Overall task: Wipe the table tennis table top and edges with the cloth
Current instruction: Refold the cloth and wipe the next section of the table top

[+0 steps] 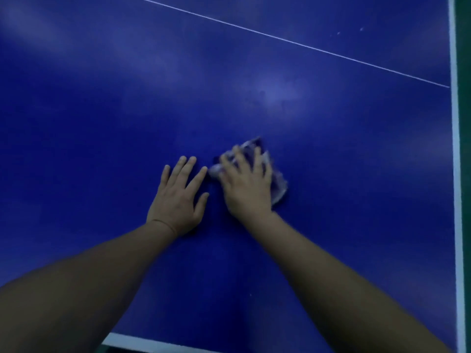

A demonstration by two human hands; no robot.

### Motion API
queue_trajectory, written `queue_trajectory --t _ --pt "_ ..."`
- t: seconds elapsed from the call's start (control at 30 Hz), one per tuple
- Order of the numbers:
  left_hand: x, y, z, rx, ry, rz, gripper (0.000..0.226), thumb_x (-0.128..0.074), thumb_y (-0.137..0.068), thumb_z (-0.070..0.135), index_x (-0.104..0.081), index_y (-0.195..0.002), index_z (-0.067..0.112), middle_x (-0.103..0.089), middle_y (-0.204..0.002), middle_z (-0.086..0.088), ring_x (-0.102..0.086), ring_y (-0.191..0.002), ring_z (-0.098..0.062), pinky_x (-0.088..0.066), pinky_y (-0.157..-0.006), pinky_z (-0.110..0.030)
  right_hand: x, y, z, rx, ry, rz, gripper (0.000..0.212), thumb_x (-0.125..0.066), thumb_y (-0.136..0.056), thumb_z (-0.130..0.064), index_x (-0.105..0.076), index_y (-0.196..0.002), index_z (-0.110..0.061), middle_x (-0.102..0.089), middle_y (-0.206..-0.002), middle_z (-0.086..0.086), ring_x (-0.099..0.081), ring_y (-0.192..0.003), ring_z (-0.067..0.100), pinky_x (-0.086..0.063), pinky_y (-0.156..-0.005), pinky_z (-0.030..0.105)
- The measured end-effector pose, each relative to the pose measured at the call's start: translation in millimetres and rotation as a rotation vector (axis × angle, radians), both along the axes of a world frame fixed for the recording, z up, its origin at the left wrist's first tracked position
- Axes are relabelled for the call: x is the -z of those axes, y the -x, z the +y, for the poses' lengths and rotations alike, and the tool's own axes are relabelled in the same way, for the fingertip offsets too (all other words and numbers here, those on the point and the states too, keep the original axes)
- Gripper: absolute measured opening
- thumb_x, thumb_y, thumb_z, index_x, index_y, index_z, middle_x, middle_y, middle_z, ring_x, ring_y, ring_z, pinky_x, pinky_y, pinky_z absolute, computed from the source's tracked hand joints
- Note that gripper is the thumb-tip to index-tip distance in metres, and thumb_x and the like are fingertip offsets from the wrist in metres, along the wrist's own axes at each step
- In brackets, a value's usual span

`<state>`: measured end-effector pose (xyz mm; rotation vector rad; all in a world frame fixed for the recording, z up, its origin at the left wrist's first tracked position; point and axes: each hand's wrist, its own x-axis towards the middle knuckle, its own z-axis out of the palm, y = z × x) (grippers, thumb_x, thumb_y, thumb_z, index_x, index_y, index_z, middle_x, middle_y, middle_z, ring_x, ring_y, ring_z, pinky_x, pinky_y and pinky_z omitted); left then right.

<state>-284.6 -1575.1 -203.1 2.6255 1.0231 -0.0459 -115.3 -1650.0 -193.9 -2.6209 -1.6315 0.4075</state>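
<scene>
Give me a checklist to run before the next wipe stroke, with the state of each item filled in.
1. Cloth under right hand: ok, fingers spread on it.
2. Cloth flat on table: ok.
3. Left hand off the cloth: ok, flat on the table beside it.
4. White right edge wiped: cannot tell.
5. Specks beyond the centre line removed: not ok, visible.

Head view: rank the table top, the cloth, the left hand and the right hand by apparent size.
1. Table top, fills nearly the frame.
2. Left hand and right hand: alike, not ranked.
3. Cloth: least visible, but blurred and mostly hidden under the right hand, so unsure.
</scene>
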Motion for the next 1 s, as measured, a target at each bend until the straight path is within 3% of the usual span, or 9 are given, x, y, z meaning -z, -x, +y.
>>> queue_trajectory --t 0.1,0.2,0.33,0.43,0.57,0.7,0.8,0.9,1.0 --pt "-0.4 1.4 0.4 0.022 0.007 0.02 0.07 -0.027 -0.093 0.051 -0.03 -0.154 0.018 -0.016 -0.164 -0.01 -0.004 -0.153 -0.024 -0.002 -0.124 -0.049 -7.2 31.4 -75.4 -0.221 0.004 0.031 0.05 -0.028 -0.104 -0.051 -0.036 -0.151 -0.037 -0.028 -0.163 -0.005 -0.013 -0.152 0.034 -0.014 -0.12 0.055" --pt "-1.7 4.5 3.5 0.064 0.011 0.088 0.068 -0.026 -0.099 0.053 -0.018 -0.158 0.02 -0.003 -0.166 -0.007 0.008 -0.153 -0.022 0.005 -0.123 -0.046 -8.9 -2.6 -120.6 -0.302 0.084 0.009 0.05 -0.024 -0.103 -0.054 -0.039 -0.149 -0.039 -0.03 -0.162 -0.008 -0.014 -0.152 0.032 -0.018 -0.119 0.054" --pt "-10.3 23.7 -4.0 0.106 0.007 0.19 0.068 -0.022 -0.099 0.056 -0.01 -0.159 0.026 0.005 -0.167 -0.005 0.014 -0.152 -0.022 0.009 -0.122 -0.048 -8.4 -21.1 -85.3 -0.031 0.055 0.041 0.052 -0.021 -0.103 -0.057 -0.033 -0.152 -0.042 -0.02 -0.165 -0.01 0.0 -0.153 0.029 -0.005 -0.12 0.051" --pt "-16.4 55.9 -32.9 0.074 0.002 0.174 0.07 -0.022 -0.095 0.058 -0.024 -0.157 0.025 -0.009 -0.166 -0.011 0.001 -0.153 -0.028 0.001 -0.122 -0.055 -5.4 20.1 -70.8 0.143 -0.006 0.027 0.051 -0.024 -0.104 -0.055 -0.038 -0.15 -0.038 -0.024 -0.164 -0.006 -0.002 -0.153 0.032 -0.004 -0.12 0.053" --pt "-12.7 102.7 -80.3 0.06 -0.005 0.126 0.069 -0.031 -0.092 0.057 -0.041 -0.15 0.021 -0.025 -0.161 -0.017 -0.017 -0.15 -0.034 -0.01 -0.118 -0.061 -7.6 83.2 -135.3 -0.123 -0.026 0.036 0.048 -0.028 -0.105 -0.054 -0.048 -0.145 -0.037 -0.036 -0.159 -0.007 -0.018 -0.151 0.033 -0.018 -0.119 0.056" --pt "-3.7 125.4 -101.7 0.091 -0.022 0.17 0.069 -0.024 -0.096 0.058 -0.028 -0.156 0.024 -0.014 -0.164 -0.012 -0.006 -0.153 -0.03 -0.007 -0.12 -0.059 -10.5 56.5 -171.5 -0.363 0.04 0.008 0.047 -0.031 -0.104 -0.05 -0.052 -0.143 -0.034 -0.04 -0.157 -0.004 -0.021 -0.15 0.034 -0.026 -0.116 0.058" --pt "0.5 125.8 -99.8 0.094 -0.031 0.171 0.069 -0.022 -0.097 0.058 -0.02 -0.157 0.026 -0.008 -0.166 -0.011 0.002 -0.153 -0.029 -0.003 -0.12 -0.059 -10.2 45.3 -140.9 -0.149 0.006 0.033 0.048 -0.032 -0.103 -0.047 -0.05 -0.145 -0.033 -0.038 -0.158 -0.004 -0.018 -0.151 0.035 -0.021 -0.116 0.059" --pt "1.2 126.4 -99.2 0.08 -0.001 0.14 0.067 -0.021 -0.097 0.055 -0.018 -0.157 0.027 -0.007 -0.166 -0.009 0.004 -0.153 -0.027 0.002 -0.121 -0.056 -1.6 77.4 -102.2 0.186 -0.039 0.041 0.049 -0.027 -0.103 -0.051 -0.042 -0.148 -0.038 -0.027 -0.163 -0.008 -0.005 -0.153 0.032 -0.004 -0.12 0.054" --pt "-2.7 129.3 -98.2 0.067 0.053 0.056 0.067 -0.018 -0.094 0.047 -0.025 -0.156 0.022 -0.011 -0.166 -0.009 0.001 -0.153 -0.026 0.004 -0.122 -0.051 1.1 134.1 -115.4 0.101 -0.035 0.017 0.05 -0.024 -0.103 -0.05 -0.041 -0.148 -0.038 -0.03 -0.162 -0.007 -0.009 -0.152 0.035 -0.007 -0.119 0.055"
